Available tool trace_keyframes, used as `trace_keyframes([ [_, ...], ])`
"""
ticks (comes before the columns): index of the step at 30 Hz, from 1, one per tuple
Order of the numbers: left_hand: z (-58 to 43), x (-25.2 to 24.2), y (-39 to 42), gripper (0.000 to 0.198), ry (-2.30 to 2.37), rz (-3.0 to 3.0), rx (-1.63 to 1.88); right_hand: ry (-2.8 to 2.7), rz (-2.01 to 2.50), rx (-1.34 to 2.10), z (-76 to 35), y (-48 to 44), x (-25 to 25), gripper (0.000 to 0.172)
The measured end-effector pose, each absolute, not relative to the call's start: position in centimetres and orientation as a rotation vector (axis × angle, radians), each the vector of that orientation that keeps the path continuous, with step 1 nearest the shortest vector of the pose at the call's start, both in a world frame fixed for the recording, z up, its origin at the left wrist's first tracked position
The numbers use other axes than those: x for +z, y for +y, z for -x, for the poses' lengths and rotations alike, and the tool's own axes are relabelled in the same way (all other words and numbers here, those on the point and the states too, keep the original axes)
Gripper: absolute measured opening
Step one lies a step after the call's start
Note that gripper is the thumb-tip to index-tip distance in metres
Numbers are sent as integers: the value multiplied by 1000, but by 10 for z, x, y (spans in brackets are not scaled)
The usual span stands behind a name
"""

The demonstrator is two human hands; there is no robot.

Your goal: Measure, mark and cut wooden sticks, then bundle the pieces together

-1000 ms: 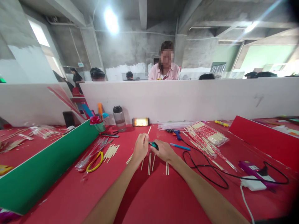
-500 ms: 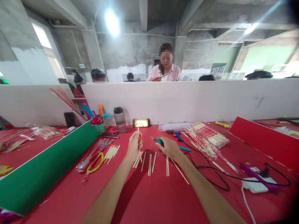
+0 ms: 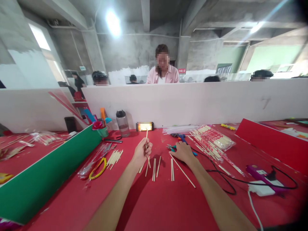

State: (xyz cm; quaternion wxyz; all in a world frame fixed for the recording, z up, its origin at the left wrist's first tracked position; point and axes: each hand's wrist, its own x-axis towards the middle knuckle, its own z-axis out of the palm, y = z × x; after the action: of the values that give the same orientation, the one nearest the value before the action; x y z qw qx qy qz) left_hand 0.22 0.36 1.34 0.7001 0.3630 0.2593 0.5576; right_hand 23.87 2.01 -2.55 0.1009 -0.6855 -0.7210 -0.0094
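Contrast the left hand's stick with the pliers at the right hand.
The stick is pale; the pliers show green. The stick is slim; the pliers are broader. The left hand grips the stick; the right hand partly covers the pliers. Both are partly hidden.

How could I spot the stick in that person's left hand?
Start at the long white partition behind the red table, then drop to the phone before it. Just nearer is the left hand, with the pale stick poking up from it. It is held; the loose sticks nearby lie on the table.
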Motion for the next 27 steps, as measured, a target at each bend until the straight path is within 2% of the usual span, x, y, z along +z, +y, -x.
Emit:
trace_keyframes([
  [6,-7,10,3,25,548,-808,1253,-2104,1841,-88,-236,18,-18,42],
  [9,-10,8,2,27,526,-806,1263,-2167,1460,147,-221,8,-8,28],
  [13,-14,8,-1,27,544,-819,1284,-2265,1049,451,-187,-14,-1,23],
  [18,-19,12,-7,29,555,-869,1307,-2210,1056,521,-161,-25,-7,11],
  [22,-22,7,-5,28,635,-917,1367,-2215,1043,574,-162,-22,-10,8],
  [27,8,7,15,24,1034,-1375,1495,-2163,1067,542,-169,-20,-8,10],
])
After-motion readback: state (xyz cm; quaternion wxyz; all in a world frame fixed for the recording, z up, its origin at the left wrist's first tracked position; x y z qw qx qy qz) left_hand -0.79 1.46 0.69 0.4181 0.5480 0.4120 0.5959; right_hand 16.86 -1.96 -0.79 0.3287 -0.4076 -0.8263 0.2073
